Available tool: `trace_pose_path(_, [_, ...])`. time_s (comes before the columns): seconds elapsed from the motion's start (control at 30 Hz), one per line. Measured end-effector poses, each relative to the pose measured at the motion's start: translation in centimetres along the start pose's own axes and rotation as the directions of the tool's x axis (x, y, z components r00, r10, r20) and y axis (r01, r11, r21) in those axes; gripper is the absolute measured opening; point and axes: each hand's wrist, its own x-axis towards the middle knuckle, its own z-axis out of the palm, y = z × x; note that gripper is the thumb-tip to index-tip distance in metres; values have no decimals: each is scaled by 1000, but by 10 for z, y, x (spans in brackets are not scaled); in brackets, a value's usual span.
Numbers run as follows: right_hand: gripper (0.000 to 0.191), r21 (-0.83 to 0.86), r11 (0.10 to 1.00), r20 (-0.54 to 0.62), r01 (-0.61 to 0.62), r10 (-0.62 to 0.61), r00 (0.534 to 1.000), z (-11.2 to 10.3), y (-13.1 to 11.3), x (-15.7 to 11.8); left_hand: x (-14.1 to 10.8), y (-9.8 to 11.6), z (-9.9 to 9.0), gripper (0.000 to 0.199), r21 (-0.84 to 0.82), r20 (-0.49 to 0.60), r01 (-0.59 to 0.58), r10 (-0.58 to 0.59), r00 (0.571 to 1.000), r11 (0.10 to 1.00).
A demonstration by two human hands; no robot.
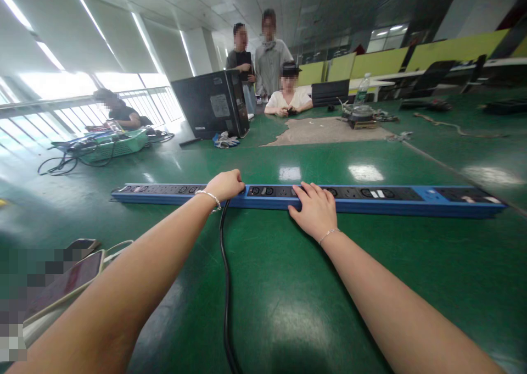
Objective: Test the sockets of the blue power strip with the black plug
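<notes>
A long blue power strip with black socket panels lies across the green table in front of me. My left hand is closed at the strip, left of its middle, around the end of a black power cord. The cord's plug is hidden by the fingers, so I cannot tell how deep it sits in a socket. From there the cord runs down toward me. Across the strip, right of its middle, lies my right hand, with fingers over the top to the far edge and thumb against the front side.
A phone lies at lower left, partly behind my left arm. Farther back are a green basket with cables, a black computer case, gloves, cardboard and a bottle. Several people are beyond.
</notes>
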Motion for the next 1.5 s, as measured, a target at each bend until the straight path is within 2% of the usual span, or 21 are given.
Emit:
trace_pose_path(0.3, [48, 4, 1000, 2, 5, -5, 1000, 0, 0, 0, -19, 6, 10, 29, 27, -62, 39, -37, 997, 999])
trace_pose_path(0.53, [49, -11, 1000, 10, 10, -10, 1000, 0, 1, 0, -10, -2, 14, 25, -101, -34, 40, -43, 998, 994])
trace_pose_path(0.73, [49, -24, 1000, 7, 19, -19, 1000, 1, 2, 0, -13, -2, 19, 23, -132, -85, 34, -46, 995, 991])
trace_pose_path(1.03, [48, -40, 999, 8, 21, -21, 1000, 0, 2, 0, -23, 8, 21, 30, -10, -134, 38, -39, 990, 999])
trace_pose_path(1.2, [49, -57, 998, -6, 25, -26, 1000, 1, 3, 0, -23, -5, 22, 41, -193, -98, -14, -5, 995, 981])
trace_pose_path(1.27, [49, -64, 998, -9, 28, -29, 1000, 0, 2, 0, -27, -17, 29, 46, -239, -154, -91, 55, 986, 967])
trace_pose_path(1.3, [49, -68, 997, -10, 29, -30, 1000, 0, 2, 0, -30, -23, 35, 46, -216, -232, -164, 112, 966, 962])
trace_pose_path(1.37, [49, -79, 996, -13, 29, -30, 999, 0, 1, 0, -36, -34, 51, 45, -172, -384, -225, 145, 912, 959])
trace_pose_path(1.4, [49, -85, 996, -14, 31, -32, 999, 0, 1, -1, -39, -39, 59, 44, -152, -412, -220, 140, 900, 964])
trace_pose_path(1.5, [48, -100, 994, -12, 43, -44, 999, 0, 3, -1, -47, -45, 75, 44, -70, -396, -187, 145, 907, 980])
